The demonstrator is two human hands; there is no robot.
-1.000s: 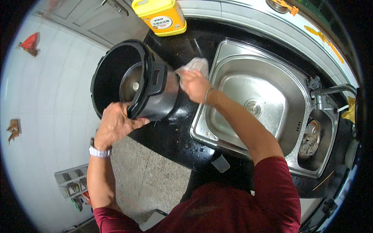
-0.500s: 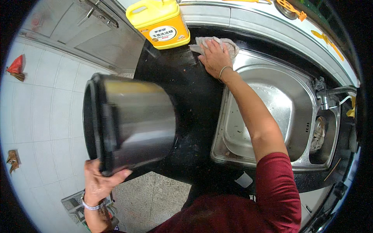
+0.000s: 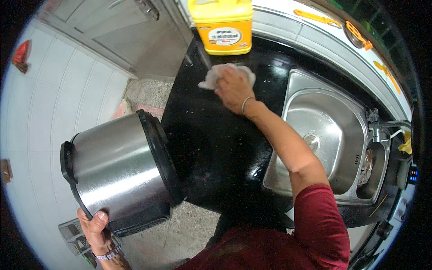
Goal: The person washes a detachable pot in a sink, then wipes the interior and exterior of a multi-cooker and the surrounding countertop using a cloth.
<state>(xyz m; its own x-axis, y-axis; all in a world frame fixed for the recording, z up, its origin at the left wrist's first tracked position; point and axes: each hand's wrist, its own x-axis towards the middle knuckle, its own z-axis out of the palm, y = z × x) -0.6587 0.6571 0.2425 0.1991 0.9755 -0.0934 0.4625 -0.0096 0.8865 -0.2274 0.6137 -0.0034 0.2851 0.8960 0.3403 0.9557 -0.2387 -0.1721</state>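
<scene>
A stainless-steel electric cooker (image 3: 119, 166) with black rims, a black side handle and a black panel on its lower side lies tilted at the left, beside the counter's left edge. My left hand (image 3: 95, 227) grips its lower left rim, thumb showing on the near side and fingers mostly hidden. On the black countertop (image 3: 216, 148), my right hand (image 3: 234, 87) presses a pale cloth (image 3: 211, 78) flat; motion blurs its fingers a little. The cloth is bunched under that palm, just in front of a yellow jug of liquid (image 3: 227, 27).
A steel sink (image 3: 310, 121) with a second small basin and a faucet (image 3: 382, 130) is to the right. Orange utensils (image 3: 317, 18) lie on the ledge behind. A grey door (image 3: 121, 31) and white tiled wall (image 3: 49, 112) stand at the left, with speckled floor (image 3: 166, 243) below.
The cooker has been turned round and lowered to the left, so its black rim now faces the counter. My right hand has slid the cloth leftward and nearer, away from the sink.
</scene>
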